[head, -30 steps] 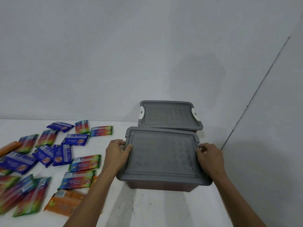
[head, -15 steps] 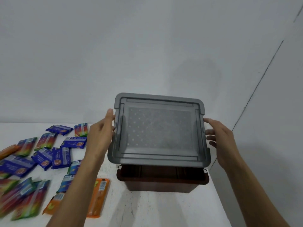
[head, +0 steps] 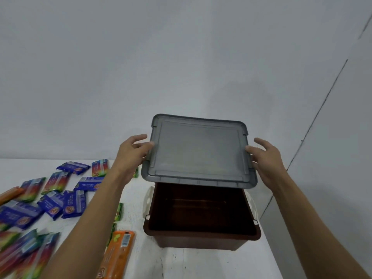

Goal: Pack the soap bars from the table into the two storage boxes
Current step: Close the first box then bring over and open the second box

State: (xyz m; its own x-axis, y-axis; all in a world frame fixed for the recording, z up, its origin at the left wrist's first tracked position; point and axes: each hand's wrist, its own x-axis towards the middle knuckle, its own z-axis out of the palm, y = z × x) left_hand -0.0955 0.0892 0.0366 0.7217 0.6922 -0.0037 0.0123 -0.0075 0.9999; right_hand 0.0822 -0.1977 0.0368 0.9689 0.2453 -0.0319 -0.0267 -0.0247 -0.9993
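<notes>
White table [head: 181, 264] and a bare grey wall surround the work. Both hands grasp the grey lid [head: 198, 152] by its short edges, the left hand [head: 133, 153] and the right hand [head: 265, 158], holding it tilted above the open brown box [head: 201, 236], which looks empty. It is better to put the lid aside flat, away from the soap bars [head: 73, 203] lying left of the box.

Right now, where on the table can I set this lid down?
Bare table in front of the brown box, right of the orange soap bar. The left side is crowded with soap bars. The lid hides whatever lies behind the box.
</notes>
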